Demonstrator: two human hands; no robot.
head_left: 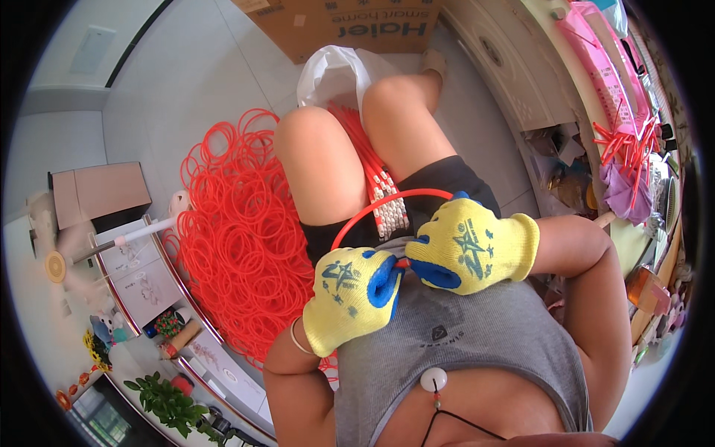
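Note:
Both my hands wear yellow knit gloves with blue coated palms. My left hand (350, 294) and my right hand (477, 249) meet in front of my grey top, each closed on the same red tube (380, 201). The tube arches away from me in a loop, and a short red piece shows between the two hands, where its ends come close together. Whether those ends are joined is hidden by the fingers. Between my thighs lies a bundle of straight red tubes (358, 145), with whitish fittings (389, 205) at the near ends.
A large heap of red rings (246, 246) covers the floor to my left. Beyond my knees are a white plastic bag (331, 71) and a cardboard box (342, 30). A fan (59, 264) stands far left. Red strips (629, 145) and pink packaging (603, 67) crowd the right-hand counter.

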